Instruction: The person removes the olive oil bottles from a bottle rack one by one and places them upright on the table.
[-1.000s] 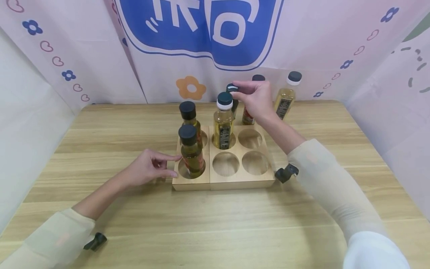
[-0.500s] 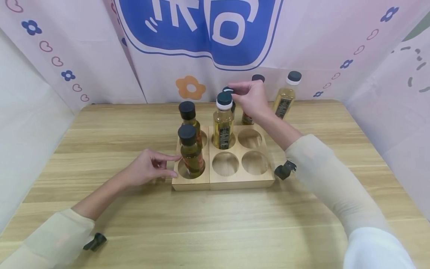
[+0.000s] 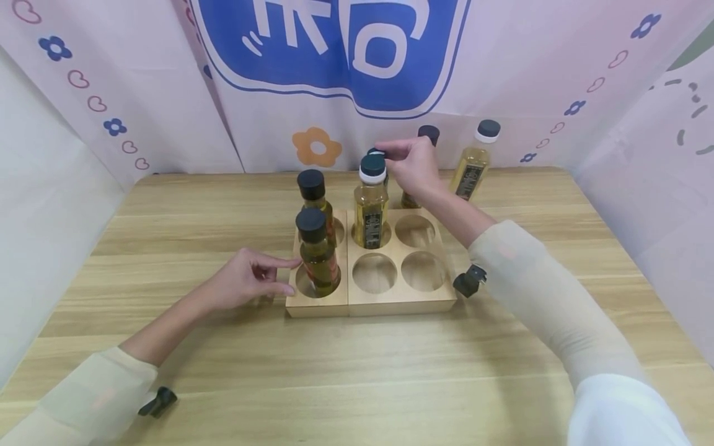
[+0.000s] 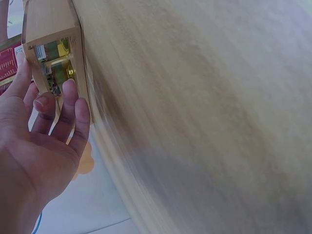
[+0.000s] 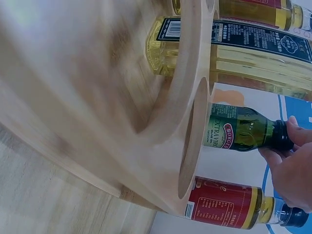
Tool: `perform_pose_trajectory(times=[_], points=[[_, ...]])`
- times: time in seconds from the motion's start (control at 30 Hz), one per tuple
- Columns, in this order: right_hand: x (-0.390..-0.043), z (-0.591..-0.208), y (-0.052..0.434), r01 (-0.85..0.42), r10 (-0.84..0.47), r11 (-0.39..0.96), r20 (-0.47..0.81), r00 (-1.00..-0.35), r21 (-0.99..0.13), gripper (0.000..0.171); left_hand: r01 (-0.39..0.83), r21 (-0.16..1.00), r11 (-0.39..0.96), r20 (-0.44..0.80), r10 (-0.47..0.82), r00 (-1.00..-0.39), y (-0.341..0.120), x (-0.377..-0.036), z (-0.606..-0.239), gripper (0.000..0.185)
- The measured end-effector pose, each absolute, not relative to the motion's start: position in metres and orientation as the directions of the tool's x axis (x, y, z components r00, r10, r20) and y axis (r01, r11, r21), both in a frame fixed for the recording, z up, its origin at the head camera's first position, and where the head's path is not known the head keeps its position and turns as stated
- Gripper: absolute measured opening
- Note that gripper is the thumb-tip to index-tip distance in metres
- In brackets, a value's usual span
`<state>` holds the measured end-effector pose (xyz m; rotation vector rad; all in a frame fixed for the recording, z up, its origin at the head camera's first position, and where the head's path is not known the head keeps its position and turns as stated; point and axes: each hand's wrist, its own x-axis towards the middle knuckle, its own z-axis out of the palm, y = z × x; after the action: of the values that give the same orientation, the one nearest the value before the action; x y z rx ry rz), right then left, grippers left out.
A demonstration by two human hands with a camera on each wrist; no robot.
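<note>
- Head view: The wooden holder (image 3: 379,306) sits on the table (image 3: 251,384), with bottles standing in three of its six holes: a front-left bottle (image 3: 320,267), a back-left bottle (image 3: 312,186), and a clear bottle (image 3: 370,207) in the middle back one. The left hand (image 3: 251,279) touches the holder's left edge, thumb and forefinger spread, probably to steady it. Behind the holder, the right hand (image 3: 414,164) pinches a green bottle (image 3: 374,150) by its cap, likely because the clear bottle blocks its body. Beyond the holder's back right corner stand a red-labelled bottle (image 3: 428,132) and a far-right bottle (image 3: 471,167) of golden liquid.
- Left wrist view: The left hand's other fingers bend loosely beside the holder; how firmly it presses, I cannot tell. Through the holder's open side show bottle parts and yellow liquid.
- Right wrist view: Thumb and fingers close on the dark cap. The green bottle, labelled olive oil, is outside the holder's holes; its base is hidden. The clear bottle's base, filled with pale gold, shows inside the holder.
</note>
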<state>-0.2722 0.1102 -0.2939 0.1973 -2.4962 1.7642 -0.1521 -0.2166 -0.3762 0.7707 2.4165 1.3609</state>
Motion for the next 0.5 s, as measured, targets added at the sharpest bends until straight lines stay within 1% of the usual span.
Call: perform_pose_trajectory(times=[0.3, 0.5], points=[[-0.2754, -0.2971, 0.1066, -0.135, -0.044, 0.313, 0.128, -0.991, -0.94, 0.029, 0.307, 0.853, 0.421, 0.02, 0.563, -0.826, -0.2163, -0.1516, -0.3762, 0.045], [-0.2766, -0.2979, 0.1063, -0.129, -0.033, 0.347, 0.126, -0.992, -0.929, 0.028, 0.311, 0.853, 0.42, 0.022, 0.565, -0.825, -0.216, -0.1517, -0.3756, 0.046]])
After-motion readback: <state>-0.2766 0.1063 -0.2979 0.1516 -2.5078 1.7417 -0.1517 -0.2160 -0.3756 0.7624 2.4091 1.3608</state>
